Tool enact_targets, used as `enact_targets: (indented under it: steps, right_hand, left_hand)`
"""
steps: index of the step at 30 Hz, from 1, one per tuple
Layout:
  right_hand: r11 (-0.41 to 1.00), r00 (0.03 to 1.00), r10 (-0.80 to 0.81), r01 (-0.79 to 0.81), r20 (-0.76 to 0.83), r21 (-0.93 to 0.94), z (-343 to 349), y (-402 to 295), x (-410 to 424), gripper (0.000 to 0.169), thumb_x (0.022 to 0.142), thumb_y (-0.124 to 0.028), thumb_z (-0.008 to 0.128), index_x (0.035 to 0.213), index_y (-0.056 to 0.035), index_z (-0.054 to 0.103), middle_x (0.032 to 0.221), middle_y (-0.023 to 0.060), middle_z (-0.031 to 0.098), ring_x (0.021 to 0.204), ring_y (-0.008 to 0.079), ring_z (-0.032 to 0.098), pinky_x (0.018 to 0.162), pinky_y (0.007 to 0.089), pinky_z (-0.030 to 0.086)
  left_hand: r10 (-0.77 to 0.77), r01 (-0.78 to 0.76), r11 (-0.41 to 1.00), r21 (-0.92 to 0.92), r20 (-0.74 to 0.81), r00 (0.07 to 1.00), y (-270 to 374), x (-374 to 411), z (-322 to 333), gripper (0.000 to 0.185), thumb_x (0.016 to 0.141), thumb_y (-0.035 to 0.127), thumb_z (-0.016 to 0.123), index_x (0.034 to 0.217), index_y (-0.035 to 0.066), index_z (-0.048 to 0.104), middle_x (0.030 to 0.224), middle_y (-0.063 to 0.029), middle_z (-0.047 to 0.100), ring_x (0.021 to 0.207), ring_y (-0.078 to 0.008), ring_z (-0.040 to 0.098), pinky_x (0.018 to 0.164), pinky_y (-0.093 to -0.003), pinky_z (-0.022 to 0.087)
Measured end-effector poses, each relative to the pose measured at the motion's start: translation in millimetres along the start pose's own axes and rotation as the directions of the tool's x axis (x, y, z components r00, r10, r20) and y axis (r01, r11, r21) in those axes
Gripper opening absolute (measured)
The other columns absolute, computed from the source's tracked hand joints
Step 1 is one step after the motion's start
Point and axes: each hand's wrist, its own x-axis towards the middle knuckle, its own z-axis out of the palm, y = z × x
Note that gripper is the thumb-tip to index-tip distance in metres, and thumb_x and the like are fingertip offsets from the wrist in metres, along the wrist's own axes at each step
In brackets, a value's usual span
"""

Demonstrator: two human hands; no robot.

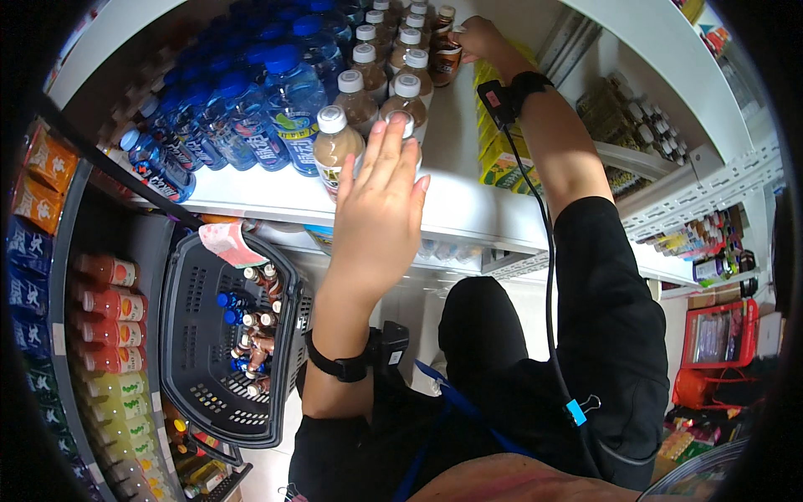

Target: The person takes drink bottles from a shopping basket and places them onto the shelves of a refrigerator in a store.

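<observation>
My left hand (381, 210) lies palm down with straight fingers over the front of the right-hand row of white-capped bottles of a milky brown drink (408, 88). Its fingertips rest at the cap of the front bottle, whose body they largely hide. A second row of these bottles (335, 141) runs alongside, to the left. Deep in the shelf, my right hand (482, 42) grips a dark brown drink bottle (446, 61) at its upper part; the far fingers are hidden. Under my right forearm stands a row of yellow-green drink cartons (502, 154).
Blue-capped water bottles (292, 106) fill the white shelf (448, 210) at left. A black basket (201, 370) below holds several small bottles. Juice bottles (116, 304) line a rack at far left. A black cable (539, 213) hangs along my right arm. A perforated metal upright (684, 201) stands right.
</observation>
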Motion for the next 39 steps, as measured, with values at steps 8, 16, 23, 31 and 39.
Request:
enact_targets:
  steps: [8, 16, 23, 31, 39]
  right_hand:
    - [0.999, 0.997, 0.042, -0.040, -0.062, 0.033, 23.2, 2.9, 46.4, 0.043, 0.096, -0.031, 0.072, 0.116, 0.0074, 0.068, 0.106, 0.0238, 0.073, 0.080, 0.0329, 0.077, 0.065, 0.0370, 0.067]
    - [0.994, 0.997, -0.069, 0.071, -0.030, 0.086, 29.4, 24.4, 72.7, 0.038, 0.096, -0.027, 0.072, 0.121, 0.0011, 0.069, 0.107, 0.0182, 0.073, 0.086, 0.0328, 0.076, 0.069, 0.0384, 0.068]
    - [0.986, 0.999, 0.047, -0.045, -0.012, 0.162, 40.3, -0.2, 56.1, 0.038, 0.095, -0.025, 0.073, 0.127, -0.0036, 0.067, 0.107, 0.0167, 0.072, 0.086, 0.0332, 0.076, 0.070, 0.0417, 0.067]
    - [0.928, 0.959, 0.002, -0.107, 0.282, 0.357, 26.1, -0.2, 37.9, 0.039, 0.093, -0.035, 0.071, 0.115, -0.0029, 0.064, 0.083, 0.0079, 0.063, 0.066, 0.0195, 0.059, 0.055, 0.0352, 0.047]
    - [0.912, 0.843, -0.333, 0.402, -0.423, 0.084, -22.0, -139.4, -183.2, 0.029, 0.101, -0.023, 0.061, 0.113, 0.0020, 0.069, 0.092, 0.0069, 0.071, 0.080, 0.0170, 0.064, 0.072, 0.0303, 0.052]
  left_hand:
    - [-0.051, 0.054, 0.998, -0.030, 0.116, 0.992, -0.1, -3.3, -5.5, 0.046, 0.104, 0.020, 0.053, 0.142, -0.004, 0.053, 0.166, -0.0133, 0.031, 0.152, -0.0321, 0.031, 0.119, -0.0565, 0.028]
    - [-0.038, 0.049, 0.995, -0.086, 0.124, 0.992, 1.5, -5.2, -13.4, 0.044, 0.103, 0.019, 0.054, 0.139, -0.005, 0.054, 0.165, -0.0157, 0.032, 0.150, -0.0364, 0.033, 0.119, -0.0558, 0.028]
    - [0.018, -0.016, 0.984, -0.179, 0.008, 1.000, -10.5, -3.0, -7.7, 0.028, 0.098, 0.017, 0.062, 0.119, -0.003, 0.061, 0.159, -0.0212, 0.039, 0.147, -0.0430, 0.036, 0.117, -0.0536, 0.032]
    - [-0.049, -0.044, 0.953, -0.299, -0.297, 0.953, -27.7, -14.0, -33.7, 0.015, 0.096, 0.015, 0.065, 0.107, 0.005, 0.066, 0.139, -0.0275, 0.057, 0.131, -0.0454, 0.055, 0.106, -0.0467, 0.046]
    - [-0.170, -0.005, 0.968, -0.250, -0.673, 0.720, -64.0, -35.0, -59.3, 0.008, 0.091, 0.007, 0.064, 0.099, 0.003, 0.065, 0.086, -0.0124, 0.066, 0.080, -0.0339, 0.064, 0.074, -0.0429, 0.051]
